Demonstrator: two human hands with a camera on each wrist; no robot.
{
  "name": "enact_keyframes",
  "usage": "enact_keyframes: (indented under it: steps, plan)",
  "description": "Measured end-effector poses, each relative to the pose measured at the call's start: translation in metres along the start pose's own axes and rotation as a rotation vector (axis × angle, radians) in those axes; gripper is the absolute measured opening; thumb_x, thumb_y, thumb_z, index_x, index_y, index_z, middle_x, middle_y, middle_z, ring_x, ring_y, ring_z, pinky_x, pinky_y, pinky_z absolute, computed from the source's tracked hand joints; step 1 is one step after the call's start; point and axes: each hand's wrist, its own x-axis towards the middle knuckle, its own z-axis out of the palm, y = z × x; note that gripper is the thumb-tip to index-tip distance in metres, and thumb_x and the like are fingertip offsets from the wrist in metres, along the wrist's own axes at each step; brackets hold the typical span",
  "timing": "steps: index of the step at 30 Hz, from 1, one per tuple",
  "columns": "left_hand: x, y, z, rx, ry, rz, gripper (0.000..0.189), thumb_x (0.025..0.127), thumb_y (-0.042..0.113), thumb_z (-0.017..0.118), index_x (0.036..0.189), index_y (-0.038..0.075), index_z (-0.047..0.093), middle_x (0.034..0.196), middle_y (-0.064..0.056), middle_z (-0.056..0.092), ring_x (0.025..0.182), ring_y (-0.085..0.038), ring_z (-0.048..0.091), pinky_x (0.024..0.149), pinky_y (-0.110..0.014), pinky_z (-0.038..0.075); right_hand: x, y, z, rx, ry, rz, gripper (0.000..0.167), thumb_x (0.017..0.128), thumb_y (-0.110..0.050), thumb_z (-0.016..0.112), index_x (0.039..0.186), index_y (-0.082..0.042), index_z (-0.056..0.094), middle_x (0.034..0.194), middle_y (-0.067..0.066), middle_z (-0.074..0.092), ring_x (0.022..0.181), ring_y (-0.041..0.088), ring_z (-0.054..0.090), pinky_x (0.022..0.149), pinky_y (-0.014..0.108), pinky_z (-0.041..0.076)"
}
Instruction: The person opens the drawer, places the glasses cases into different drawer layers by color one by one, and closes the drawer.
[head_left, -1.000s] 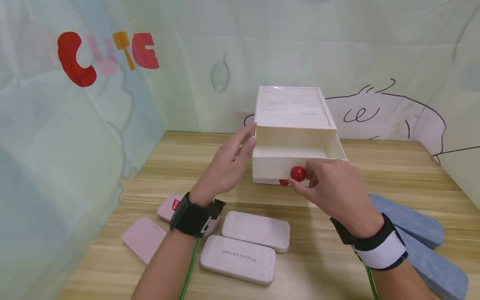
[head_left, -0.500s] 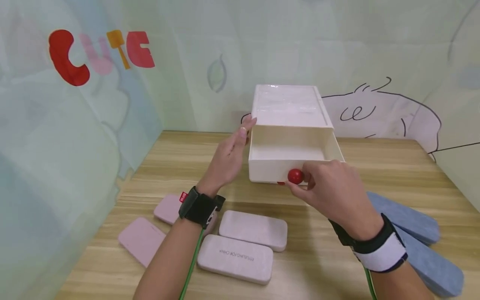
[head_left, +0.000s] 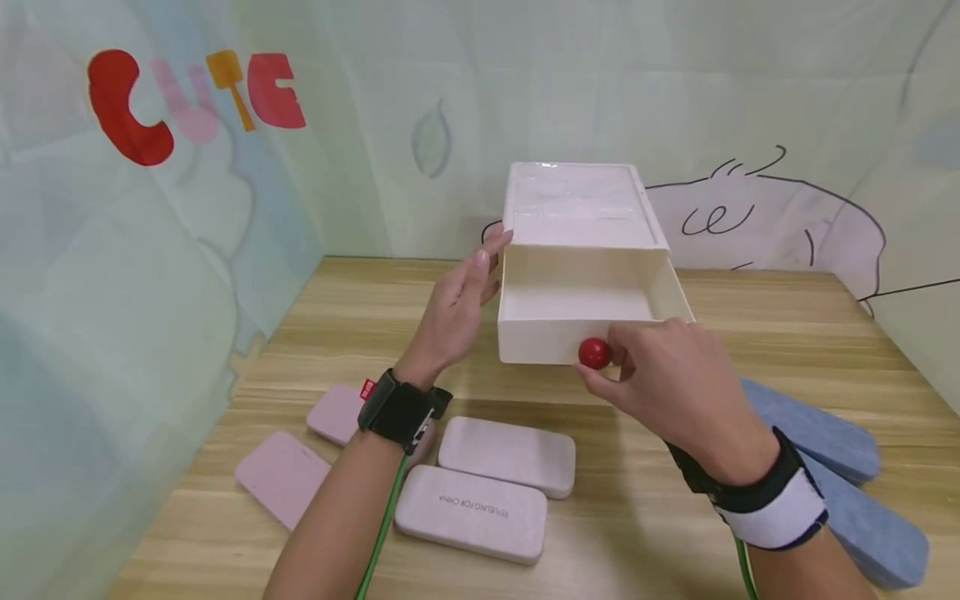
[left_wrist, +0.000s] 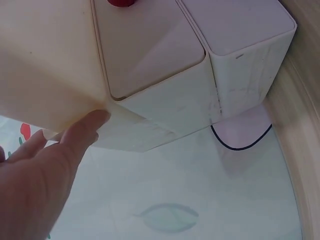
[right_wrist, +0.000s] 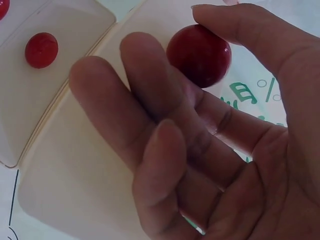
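A white drawer cabinet (head_left: 581, 204) stands against the back wall, its top drawer (head_left: 532, 340) pulled out and bare inside. The thumb and forefinger of my right hand (head_left: 675, 387) pinch the round red knob (head_left: 594, 353) on that drawer's front; in the right wrist view the other fingers are bent in front of the panel. My left hand (head_left: 452, 312) has its fingers extended along the cabinet's left side, fingertips at the front edge of the casing. Lower drawers (left_wrist: 155, 55) appear closed in the left wrist view.
Two off-white cases (head_left: 472, 512) lie in front of the cabinet, one lettered. Pink cases (head_left: 283, 477) are at left, partly behind my left forearm. Two blue cases (head_left: 813, 429) lie at right by my right wrist. A printed cloth backdrop (head_left: 375, 125) encloses the table.
The top drawer has come slightly farther out, and the red knob below it is now hidden in the head view. My left fingers have shifted up and back along the cabinet's side.
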Motion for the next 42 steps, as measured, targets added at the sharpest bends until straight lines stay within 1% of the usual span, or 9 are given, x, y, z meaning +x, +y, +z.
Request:
enact_keyframes:
  steps: [7,11,16,20,24,31,34,37,42]
  plan:
    - [0.0,0.0,0.002,-0.012,0.015,0.008,0.054,0.112,0.041,0.02,0.157,0.018,0.04,0.17,0.008,0.019,0.153,-0.022,0.034,0.114,-0.044,0.044,-0.002,-0.003,-0.003,-0.016,-0.01,-0.006,0.03,0.081,-0.033,0.084,0.068,-0.015,0.065,0.057,-0.005,0.057,0.051,0.01,0.05,0.046,0.025,0.036]
    - [0.0,-0.001,0.002,0.005,0.026,0.016,0.052,0.113,0.037,0.022,0.156,0.017,0.041,0.169,0.008,0.02,0.153,-0.019,0.032,0.113,-0.046,0.044,-0.004,-0.004,-0.005,-0.021,-0.011,-0.012,0.031,0.081,-0.033,0.084,0.066,-0.016,0.063,0.056,-0.006,0.055,0.05,0.009,0.048,0.045,0.025,0.034]
    - [-0.003,0.0,0.0,0.105,0.04,-0.008,0.045,0.113,0.029,0.032,0.156,0.021,0.043,0.167,0.008,0.028,0.153,-0.012,0.032,0.117,-0.044,0.042,-0.007,-0.004,-0.005,-0.019,-0.003,-0.02,0.03,0.08,-0.034,0.085,0.067,-0.017,0.064,0.056,-0.007,0.057,0.05,0.008,0.049,0.045,0.027,0.035]
    - [-0.009,0.01,-0.01,0.208,0.016,-0.079,0.045,0.111,0.03,0.04,0.155,0.019,0.043,0.159,-0.002,0.046,0.145,-0.018,0.045,0.116,-0.046,0.043,-0.009,-0.003,-0.005,-0.015,0.003,-0.023,0.031,0.08,-0.034,0.086,0.066,-0.018,0.064,0.056,-0.007,0.057,0.05,0.007,0.049,0.045,0.027,0.035]
    - [-0.022,0.019,-0.033,0.357,-0.098,-0.119,0.042,0.11,0.03,0.045,0.147,0.012,0.05,0.144,-0.007,0.06,0.134,-0.022,0.055,0.111,-0.045,0.047,-0.008,-0.004,-0.005,-0.03,0.002,-0.029,0.032,0.08,-0.035,0.085,0.066,-0.017,0.063,0.054,-0.007,0.055,0.048,0.008,0.047,0.044,0.026,0.033]
    - [-0.061,0.022,-0.086,0.63,-0.418,-0.235,0.037,0.106,0.029,0.056,0.137,0.009,0.06,0.139,-0.008,0.063,0.134,-0.029,0.055,0.111,-0.05,0.045,-0.01,-0.006,-0.008,-0.031,-0.007,-0.025,0.031,0.081,-0.034,0.084,0.066,-0.017,0.062,0.054,-0.007,0.053,0.048,0.008,0.046,0.043,0.026,0.031]
    - [-0.078,0.018,-0.101,0.657,-0.519,-0.294,0.04,0.101,0.025,0.064,0.138,0.008,0.059,0.141,-0.011,0.059,0.136,-0.033,0.052,0.111,-0.053,0.043,-0.011,-0.005,-0.009,-0.034,-0.012,-0.027,0.03,0.082,-0.033,0.082,0.068,-0.017,0.062,0.054,-0.007,0.053,0.048,0.008,0.045,0.043,0.025,0.03]
    - [-0.094,0.014,-0.11,0.658,-0.581,-0.343,0.048,0.094,0.021,0.074,0.138,0.009,0.058,0.144,-0.013,0.055,0.137,-0.035,0.049,0.11,-0.054,0.043,-0.013,-0.005,-0.008,-0.041,0.007,-0.042,0.03,0.082,-0.033,0.082,0.068,-0.017,0.062,0.054,-0.008,0.053,0.047,0.006,0.044,0.043,0.025,0.03]
    - [-0.114,0.004,-0.115,0.698,-0.662,-0.349,0.068,0.077,0.015,0.089,0.137,0.012,0.056,0.147,-0.016,0.049,0.135,-0.036,0.045,0.105,-0.052,0.047,-0.02,-0.006,-0.001,-0.059,0.08,-0.083,0.03,0.08,-0.033,0.083,0.067,-0.018,0.06,0.052,-0.01,0.05,0.046,0.003,0.041,0.042,0.023,0.029]
